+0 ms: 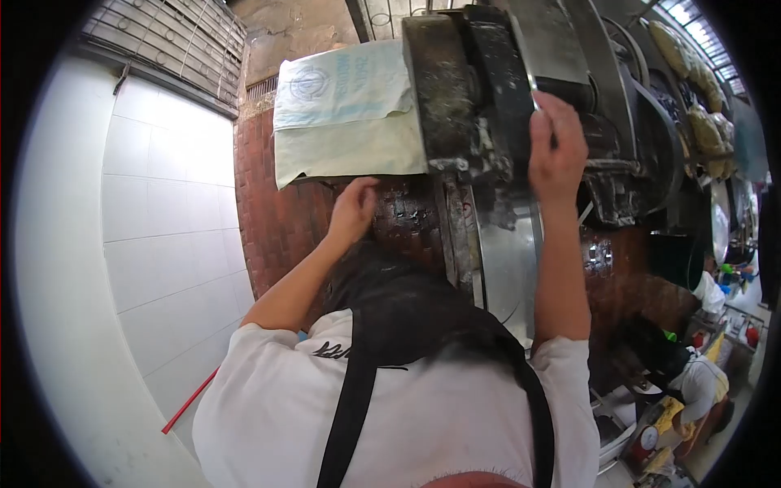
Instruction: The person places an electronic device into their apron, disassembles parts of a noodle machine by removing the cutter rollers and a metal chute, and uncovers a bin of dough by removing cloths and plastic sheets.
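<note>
My left hand (352, 213) is just below the front edge of a flat surface draped with a pale printed cloth sack (350, 89). Its fingers are loosely bent, with nothing visible in them. My right hand (560, 150) is raised beside a dark, worn machine (500, 89) dusted with white residue. The fingertips are at the edge of the machine's upright metal plate (557, 49); whether they touch it is unclear. Thumb and fingers look apart, slightly blurred, with no held thing visible. Below the machine, a shiny metal tray (508, 252) runs toward my body.
A white tiled wall (171, 203) rises on the left, with a red stick (191, 400) near its foot. Reddish floor tiles (268, 220) look wet in places. At lower right, another person (704, 382) bends near a dial scale (648, 437). Filled bags (708, 130) hang at right.
</note>
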`<action>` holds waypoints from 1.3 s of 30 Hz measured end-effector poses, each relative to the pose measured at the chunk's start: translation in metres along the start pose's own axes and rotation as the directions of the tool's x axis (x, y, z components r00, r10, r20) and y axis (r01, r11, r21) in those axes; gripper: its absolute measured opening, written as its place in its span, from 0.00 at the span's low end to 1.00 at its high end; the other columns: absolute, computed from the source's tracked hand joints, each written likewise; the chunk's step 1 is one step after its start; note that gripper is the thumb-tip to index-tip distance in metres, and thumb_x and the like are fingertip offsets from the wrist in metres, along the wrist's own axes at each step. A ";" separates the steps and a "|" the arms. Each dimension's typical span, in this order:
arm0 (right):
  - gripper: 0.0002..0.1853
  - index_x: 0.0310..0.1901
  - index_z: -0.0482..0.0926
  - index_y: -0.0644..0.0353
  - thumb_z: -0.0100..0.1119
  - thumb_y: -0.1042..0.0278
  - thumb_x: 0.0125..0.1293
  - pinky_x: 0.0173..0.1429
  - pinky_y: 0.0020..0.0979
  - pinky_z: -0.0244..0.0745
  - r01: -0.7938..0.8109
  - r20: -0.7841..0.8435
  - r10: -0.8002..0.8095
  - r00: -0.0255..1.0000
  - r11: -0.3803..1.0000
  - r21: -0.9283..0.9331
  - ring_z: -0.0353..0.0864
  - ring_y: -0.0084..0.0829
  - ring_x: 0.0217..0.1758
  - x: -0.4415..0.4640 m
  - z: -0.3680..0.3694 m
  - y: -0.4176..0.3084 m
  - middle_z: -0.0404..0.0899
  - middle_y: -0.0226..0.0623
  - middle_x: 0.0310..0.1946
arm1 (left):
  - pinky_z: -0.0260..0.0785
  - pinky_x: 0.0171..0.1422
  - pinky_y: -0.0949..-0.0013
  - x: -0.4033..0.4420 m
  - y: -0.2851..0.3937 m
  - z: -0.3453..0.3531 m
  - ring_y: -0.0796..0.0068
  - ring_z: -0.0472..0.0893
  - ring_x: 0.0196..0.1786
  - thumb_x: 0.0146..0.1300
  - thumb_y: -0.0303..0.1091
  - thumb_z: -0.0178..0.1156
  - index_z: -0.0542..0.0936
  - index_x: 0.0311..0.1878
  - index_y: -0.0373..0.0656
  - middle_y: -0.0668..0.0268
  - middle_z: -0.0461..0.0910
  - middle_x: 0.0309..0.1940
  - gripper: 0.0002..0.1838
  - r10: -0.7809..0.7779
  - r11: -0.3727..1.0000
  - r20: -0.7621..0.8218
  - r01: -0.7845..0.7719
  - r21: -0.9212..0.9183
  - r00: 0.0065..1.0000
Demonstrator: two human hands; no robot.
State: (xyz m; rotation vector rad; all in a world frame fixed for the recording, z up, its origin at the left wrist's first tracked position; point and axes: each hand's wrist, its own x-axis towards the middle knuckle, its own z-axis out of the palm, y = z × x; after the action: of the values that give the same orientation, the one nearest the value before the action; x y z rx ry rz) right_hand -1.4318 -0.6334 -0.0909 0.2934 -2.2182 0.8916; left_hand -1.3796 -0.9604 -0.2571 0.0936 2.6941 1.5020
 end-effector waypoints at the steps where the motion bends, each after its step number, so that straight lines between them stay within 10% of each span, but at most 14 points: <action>1: 0.13 0.52 0.81 0.62 0.58 0.67 0.69 0.62 0.39 0.71 0.032 0.030 -0.032 0.999 0.999 0.003 0.78 0.46 0.57 0.001 0.016 -0.022 0.80 0.44 0.52 | 0.75 0.42 0.68 0.007 -0.050 -0.007 0.70 0.83 0.37 0.67 0.30 0.58 0.78 0.53 0.37 0.57 0.82 0.32 0.14 -0.067 0.997 -0.023 0.067 0.028 0.997; 6: 0.27 0.66 0.71 0.61 0.59 0.60 0.68 0.74 0.49 0.56 0.120 0.135 -0.103 0.985 0.985 -0.125 0.63 0.54 0.72 0.019 0.105 -0.070 0.67 0.48 0.69 | 0.79 0.40 0.66 0.126 -0.245 -0.053 0.61 0.82 0.38 0.66 0.36 0.61 0.75 0.56 0.32 0.56 0.79 0.39 0.21 -0.678 0.454 0.237 0.650 -0.610 0.696; 12: 0.35 0.71 0.63 0.65 0.48 0.45 0.73 0.78 0.55 0.42 -0.035 0.179 0.196 0.964 0.761 -0.647 0.56 0.54 0.77 0.036 0.188 -0.079 0.61 0.52 0.73 | 0.76 0.54 0.54 0.296 -0.431 -0.076 0.51 0.75 0.58 0.65 0.46 0.64 0.70 0.64 0.37 0.50 0.65 0.63 0.31 -0.852 0.128 0.117 0.421 -0.898 0.510; 15: 0.30 0.69 0.64 0.67 0.46 0.53 0.75 0.77 0.53 0.49 -0.055 0.149 0.235 0.960 0.685 -0.726 0.60 0.53 0.75 0.040 0.197 -0.080 0.62 0.54 0.71 | 0.68 0.64 0.48 0.344 -0.486 -0.085 0.51 0.68 0.67 0.64 0.48 0.66 0.69 0.67 0.42 0.53 0.58 0.72 0.33 -0.905 0.078 0.107 0.407 -0.910 0.411; 21: 0.23 0.66 0.67 0.69 0.50 0.67 0.73 0.75 0.50 0.57 -0.077 0.069 0.215 0.974 0.606 -0.791 0.65 0.53 0.72 0.040 0.208 -0.078 0.66 0.55 0.68 | 0.68 0.63 0.51 0.417 -0.527 -0.078 0.60 0.74 0.63 0.65 0.50 0.65 0.74 0.61 0.45 0.59 0.75 0.61 0.27 -0.877 -0.003 0.237 0.489 -0.872 0.417; 23: 0.23 0.66 0.67 0.68 0.51 0.68 0.73 0.75 0.51 0.58 -0.058 0.079 0.201 0.976 0.594 -0.802 0.65 0.53 0.71 0.040 0.207 -0.078 0.66 0.55 0.68 | 0.70 0.60 0.55 0.431 -0.517 -0.068 0.62 0.79 0.57 0.66 0.49 0.64 0.76 0.58 0.45 0.62 0.80 0.54 0.23 -0.800 0.052 0.229 0.445 -0.894 0.554; 25: 0.22 0.65 0.68 0.67 0.52 0.70 0.71 0.74 0.52 0.58 -0.072 0.070 0.216 0.974 0.588 -0.805 0.65 0.54 0.71 0.044 0.209 -0.080 0.67 0.54 0.68 | 0.71 0.60 0.56 0.446 -0.478 -0.076 0.62 0.80 0.54 0.68 0.46 0.63 0.76 0.57 0.42 0.61 0.80 0.53 0.21 -0.533 0.692 0.165 0.539 -0.480 0.830; 26: 0.22 0.65 0.69 0.67 0.52 0.69 0.71 0.74 0.52 0.58 -0.070 0.068 0.206 0.976 0.596 -0.800 0.65 0.54 0.71 0.046 0.210 -0.078 0.67 0.54 0.68 | 0.71 0.60 0.56 0.448 -0.438 -0.093 0.62 0.80 0.54 0.68 0.45 0.62 0.76 0.56 0.41 0.61 0.80 0.53 0.21 -0.416 0.799 0.119 0.425 -0.425 0.901; 33: 0.21 0.61 0.75 0.59 0.58 0.69 0.66 0.75 0.52 0.56 -0.139 -0.019 0.196 0.980 0.622 -0.771 0.68 0.47 0.71 0.042 0.206 -0.080 0.71 0.45 0.67 | 0.74 0.62 0.58 0.412 -0.115 -0.266 0.63 0.80 0.55 0.68 0.34 0.62 0.74 0.56 0.33 0.57 0.80 0.53 0.19 -0.022 0.132 -0.032 -0.029 -0.991 0.999; 36: 0.21 0.61 0.76 0.59 0.58 0.70 0.66 0.75 0.53 0.55 -0.146 -0.039 0.176 0.984 0.655 -0.741 0.69 0.45 0.70 0.042 0.203 -0.081 0.73 0.44 0.65 | 0.75 0.60 0.57 0.407 -0.067 -0.226 0.63 0.81 0.53 0.67 0.30 0.62 0.74 0.58 0.30 0.56 0.81 0.52 0.19 -0.088 0.537 -0.009 0.040 -0.843 0.996; 39: 0.18 0.58 0.78 0.59 0.59 0.71 0.66 0.72 0.50 0.61 -0.206 -0.145 0.152 0.978 0.820 -0.534 0.73 0.46 0.66 0.044 0.200 -0.088 0.77 0.44 0.59 | 0.76 0.57 0.61 0.376 0.013 -0.244 0.65 0.83 0.49 0.68 0.32 0.61 0.77 0.55 0.31 0.58 0.83 0.49 0.17 0.129 0.609 0.067 -0.026 -0.793 0.989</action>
State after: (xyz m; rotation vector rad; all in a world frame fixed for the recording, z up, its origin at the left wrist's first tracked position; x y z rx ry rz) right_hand -1.5318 -0.8311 -0.1157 -0.2324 -2.3237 0.3148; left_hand -1.7730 -1.1303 -0.1248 0.2446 1.6986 2.4660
